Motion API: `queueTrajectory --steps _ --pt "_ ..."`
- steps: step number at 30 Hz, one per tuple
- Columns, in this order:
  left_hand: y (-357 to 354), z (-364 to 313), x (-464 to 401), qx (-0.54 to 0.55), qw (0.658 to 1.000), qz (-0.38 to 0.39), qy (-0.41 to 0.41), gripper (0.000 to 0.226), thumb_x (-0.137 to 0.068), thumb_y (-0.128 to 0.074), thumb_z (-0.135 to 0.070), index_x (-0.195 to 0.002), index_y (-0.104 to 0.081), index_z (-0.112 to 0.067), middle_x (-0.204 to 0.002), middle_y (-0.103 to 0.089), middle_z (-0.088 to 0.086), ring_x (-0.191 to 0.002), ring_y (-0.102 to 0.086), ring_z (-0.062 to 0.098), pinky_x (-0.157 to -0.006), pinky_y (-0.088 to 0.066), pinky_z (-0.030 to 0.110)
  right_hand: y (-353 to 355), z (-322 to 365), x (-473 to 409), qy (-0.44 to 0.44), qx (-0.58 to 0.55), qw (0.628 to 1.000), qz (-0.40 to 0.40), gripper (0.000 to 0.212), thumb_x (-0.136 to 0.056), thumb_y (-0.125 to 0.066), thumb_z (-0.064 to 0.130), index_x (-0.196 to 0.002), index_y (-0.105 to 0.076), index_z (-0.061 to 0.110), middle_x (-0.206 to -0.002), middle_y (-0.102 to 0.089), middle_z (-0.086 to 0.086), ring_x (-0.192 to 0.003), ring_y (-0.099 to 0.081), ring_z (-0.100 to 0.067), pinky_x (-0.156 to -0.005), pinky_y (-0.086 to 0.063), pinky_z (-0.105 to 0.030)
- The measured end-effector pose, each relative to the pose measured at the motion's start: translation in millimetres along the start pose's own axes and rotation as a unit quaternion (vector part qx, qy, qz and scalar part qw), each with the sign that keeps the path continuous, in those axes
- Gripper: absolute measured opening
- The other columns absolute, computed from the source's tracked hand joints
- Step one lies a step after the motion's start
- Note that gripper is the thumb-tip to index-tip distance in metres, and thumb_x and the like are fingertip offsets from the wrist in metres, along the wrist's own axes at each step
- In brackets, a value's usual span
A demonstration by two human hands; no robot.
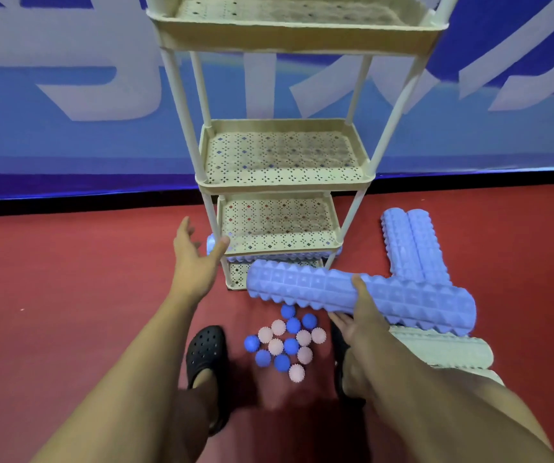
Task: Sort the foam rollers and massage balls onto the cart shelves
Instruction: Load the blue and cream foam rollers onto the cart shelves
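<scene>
My right hand (pixel 360 314) grips a blue ridged foam roller (pixel 302 284), held level just in front of the cream cart's (pixel 282 187) lowest shelf. Another blue roller (pixel 279 257) lies on that lowest shelf, mostly hidden by the shelf above it. My left hand (pixel 193 253) hangs with spread fingers beside the cart's left front post, holding nothing. Two more blue rollers (pixel 414 245) lie side by side on the floor to the right. Cream rollers (pixel 442 349) lie under my right forearm. Several blue and pink spiky massage balls (pixel 285 342) cluster on the floor between my feet.
The cart has several perforated shelves, and the upper three (pixel 289 28) hold nothing. A blue banner wall (pixel 68 95) stands right behind it. My black clogs (pixel 207 355) flank the balls on the red floor (pixel 68 295).
</scene>
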State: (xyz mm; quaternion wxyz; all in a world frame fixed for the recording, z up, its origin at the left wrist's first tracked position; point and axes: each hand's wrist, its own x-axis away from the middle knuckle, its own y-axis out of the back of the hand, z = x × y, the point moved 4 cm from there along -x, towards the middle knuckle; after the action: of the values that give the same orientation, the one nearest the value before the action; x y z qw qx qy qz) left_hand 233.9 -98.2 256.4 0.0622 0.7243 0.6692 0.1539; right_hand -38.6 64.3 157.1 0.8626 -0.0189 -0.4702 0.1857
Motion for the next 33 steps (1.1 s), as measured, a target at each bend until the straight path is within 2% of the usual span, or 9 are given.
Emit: queueTrajectory --steps 5,7,11,15,18,20,23,29,33 --pt "-16.0 -9.3 -18.1 0.021 0.999 -0.017 -0.041 0.083 -0.097 -0.069 -0.029 -0.160 -0.016 -0.027 -0.164 -0.029 -0.005 -0.145 -0.036 0.012 -0.119 -0.033 0.040 -21.4 -37.9 -51.4 -0.009 -0.046 0.999 -0.027 0.083 -0.052 -0.093 0.050 -0.121 -0.064 0.013 -0.106 -0.076 -0.006 -0.090 -0.075 -0.023 -0.063 -0.062 -0.033" --pt "-24.3 -14.2 -24.8 0.035 0.997 -0.024 -0.060 0.077 -0.098 -0.068 -0.026 -0.159 -0.022 -0.024 -0.160 -0.033 -0.011 -0.144 -0.037 0.007 -0.120 -0.034 0.037 -32.3 -46.7 -62.4 0.012 -0.061 0.998 -0.031 0.071 -0.061 -0.093 0.042 -0.119 -0.065 0.013 -0.106 -0.076 -0.006 -0.089 -0.076 -0.023 -0.066 -0.062 -0.033" --pt "-32.1 -15.8 -39.4 0.045 0.995 -0.059 -0.072 0.070 -0.097 -0.067 -0.020 -0.156 -0.030 -0.022 -0.157 -0.039 -0.008 -0.139 -0.043 0.005 -0.113 -0.042 0.030 -51.3 -62.7 -83.6 0.027 -0.089 0.996 -0.009 0.066 -0.071 -0.088 0.036 -0.127 -0.062 0.012 -0.113 -0.075 -0.007 -0.100 -0.074 -0.024 -0.080 -0.061 -0.036" --pt "-32.3 -12.5 -48.4 0.017 0.995 -0.061 -0.084 0.072 -0.095 -0.069 -0.012 -0.155 -0.031 -0.024 -0.156 -0.041 -0.013 -0.142 -0.040 0.005 -0.115 -0.039 0.029 -60.4 -74.4 -99.5 0.022 -0.081 0.995 0.058 0.055 -0.084 -0.078 0.038 -0.131 -0.063 0.013 -0.121 -0.073 -0.008 -0.111 -0.070 -0.023 -0.087 -0.058 -0.034" --pt "-33.4 -11.4 -48.7 0.018 0.996 -0.041 -0.082 0.075 -0.094 -0.066 -0.001 -0.156 -0.029 -0.022 -0.156 -0.040 -0.011 -0.140 -0.042 0.007 -0.094 -0.042 0.004 -67.0 -80.4 -110.7 0.022 -0.072 0.993 0.089 0.043 -0.091 -0.073 0.033 -0.128 -0.063 0.015 -0.121 -0.072 -0.009 -0.114 -0.068 -0.025 -0.089 -0.057 -0.035" --pt "-32.8 -12.7 -48.4 0.019 0.996 -0.033 -0.077 0.076 -0.094 -0.066 0.001 -0.157 -0.028 -0.021 -0.156 -0.039 -0.010 -0.140 -0.042 0.009 -0.085 -0.041 -0.001 -74.2 -83.8 -118.0 0.022 -0.072 0.992 0.103 0.046 -0.091 -0.073 0.032 -0.132 -0.061 0.016 -0.123 -0.072 -0.009 -0.116 -0.067 -0.026 -0.094 -0.055 -0.037" --pt "-31.7 -15.1 -47.4 0.016 0.997 -0.022 -0.078 0.079 -0.094 -0.066 0.002 -0.157 -0.025 -0.022 -0.157 -0.036 -0.011 -0.139 -0.042 0.009 -0.080 -0.042 -0.003 -86.8 -89.0 -126.7 0.021 -0.088 0.989 0.114 0.050 -0.091 -0.073 0.030 -0.136 -0.059 0.016 -0.125 -0.071 -0.008 -0.118 -0.066 -0.027 -0.102 -0.052 -0.041" --pt "-32.5 -14.4 -47.8 0.014 0.997 -0.021 -0.077 0.078 -0.094 -0.066 0.002 -0.156 -0.025 -0.023 -0.158 -0.033 -0.010 -0.139 -0.042 0.011 -0.079 -0.043 -0.003 -124.8 -106.6 -136.9 -0.012 -0.105 0.987 0.118 0.052 -0.085 -0.078 0.030 -0.133 -0.063 0.012 -0.124 -0.071 -0.010 -0.119 -0.066 -0.029 -0.099 -0.054 -0.041" --pt "-35.1 -15.5 -46.4 0.002 0.996 -0.007 -0.094 0.081 -0.094 -0.065 0.005 -0.159 -0.021 -0.018 -0.160 -0.030 -0.009 -0.143 -0.037 0.011 -0.083 -0.041 -0.004 -141.9 -118.9 -138.3 -0.041 -0.090 0.984 0.147 0.045 -0.086 -0.078 0.022 -0.128 -0.066 0.011 -0.124 -0.071 -0.009 -0.119 -0.065 -0.027 -0.101 -0.052 -0.040"
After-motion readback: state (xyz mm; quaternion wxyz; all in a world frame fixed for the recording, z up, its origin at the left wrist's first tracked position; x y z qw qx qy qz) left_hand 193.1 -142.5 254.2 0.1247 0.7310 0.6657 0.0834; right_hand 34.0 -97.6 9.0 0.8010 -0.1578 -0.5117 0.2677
